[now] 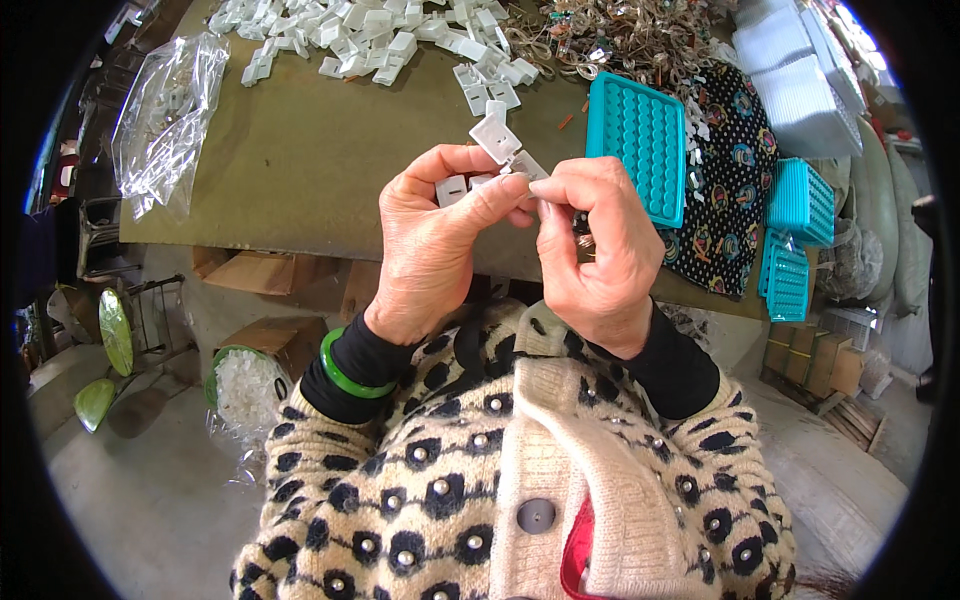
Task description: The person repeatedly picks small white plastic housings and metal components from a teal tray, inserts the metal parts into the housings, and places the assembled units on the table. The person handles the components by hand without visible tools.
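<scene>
Over the near edge of the green-brown table (300, 140), both my hands meet around some small white plastic cases (497, 138). My left hand (430, 225) is closed on them, with thumb and fingers pinching; one case sticks up above the fingers and another square one shows at the knuckles. The thumb and forefinger of my right hand (605, 245) press together at the right end of the same cases. Something small and dark with a coppery glint shows under the right fingers, too hidden to name. A green bangle (350, 375) circles my left sleeve.
Many loose white cases (390, 40) lie heaped at the far side. Right of them are tangled wires (620, 35) and a teal tray with round hollows (640, 140) on a patterned black cloth (725, 200). A clear plastic bag (175, 120) lies left; more teal trays (800, 205) stand right.
</scene>
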Demonstrator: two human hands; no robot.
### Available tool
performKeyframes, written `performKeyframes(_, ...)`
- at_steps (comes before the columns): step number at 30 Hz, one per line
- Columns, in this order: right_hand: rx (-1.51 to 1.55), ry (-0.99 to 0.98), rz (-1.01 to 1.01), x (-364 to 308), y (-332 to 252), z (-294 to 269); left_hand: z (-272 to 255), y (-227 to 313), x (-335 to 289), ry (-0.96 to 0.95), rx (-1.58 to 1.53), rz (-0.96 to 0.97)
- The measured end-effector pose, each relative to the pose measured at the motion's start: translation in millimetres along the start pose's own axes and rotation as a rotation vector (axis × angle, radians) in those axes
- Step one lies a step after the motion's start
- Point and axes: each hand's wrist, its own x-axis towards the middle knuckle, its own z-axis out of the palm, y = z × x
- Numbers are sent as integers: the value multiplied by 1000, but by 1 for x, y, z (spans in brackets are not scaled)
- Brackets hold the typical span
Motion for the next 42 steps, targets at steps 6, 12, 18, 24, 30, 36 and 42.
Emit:
performKeyframes(6, -198, 56, -166, -6, 11, 4, 11, -4, -3, 91, 291, 146)
performKeyframes(12, -26, 29, 64, -8, 8, 5, 3, 8, 1, 62, -114, -266)
performKeyframes(18, 37, 13, 158, -6, 4, 8, -2, 12, -1, 58, -274, -366)
performKeyframes(24, 905, -51, 992, -2, -1, 4, -3, 13, -1, 108, -184, -250)
performKeyframes(30, 1155, -76, 1160, 4, 1, 3, -6, 14, -3, 39, -155, -106)
performKeyframes(36, 896, -67, 907, 8, -9, 5, -3, 14, -4, 88, -128, -83)
performKeyframes(42, 838, -73, 967, 9, -11, 9, -5, 3, -10, 1, 314, 225)
